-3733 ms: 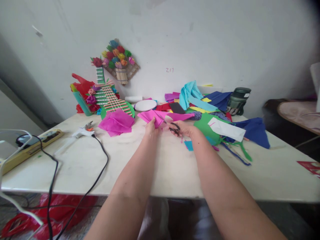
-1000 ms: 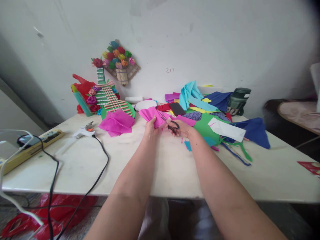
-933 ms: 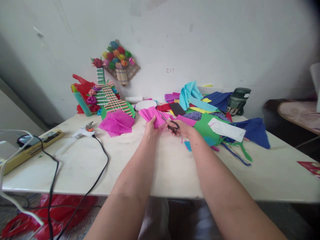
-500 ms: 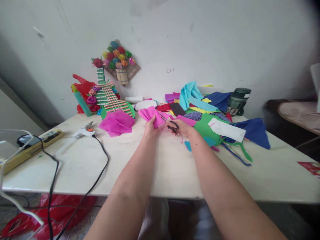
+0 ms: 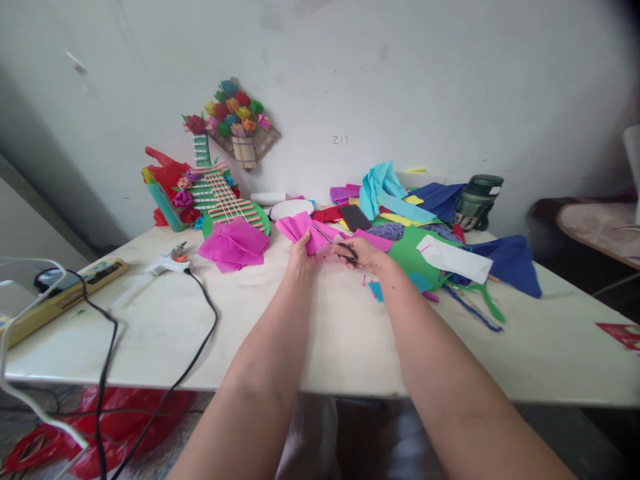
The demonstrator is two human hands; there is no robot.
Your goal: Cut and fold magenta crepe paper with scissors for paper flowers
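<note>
Between thumb and fingers, my left hand pinches a folded sheet of pink crepe paper above the table. My right hand is closed round the black handles of a pair of scissors. The scissor blades point left and lie at the paper's right edge, close to my left fingers. Whether the blades are apart is too small to tell. A second pink crepe sheet lies to the left, against a green guitar-shaped craft decorated with sticks and paper flowers.
A white glue gun with a black cord lies at left, near a power strip. A phone, green sheet, coloured paper scraps and a dark bottle crowd the back right. A paper-flower craft rests against the wall.
The scissors have tilted slightly, with their blades showing a little higher along the pink paper. Both hands stay in nearly the same place.
</note>
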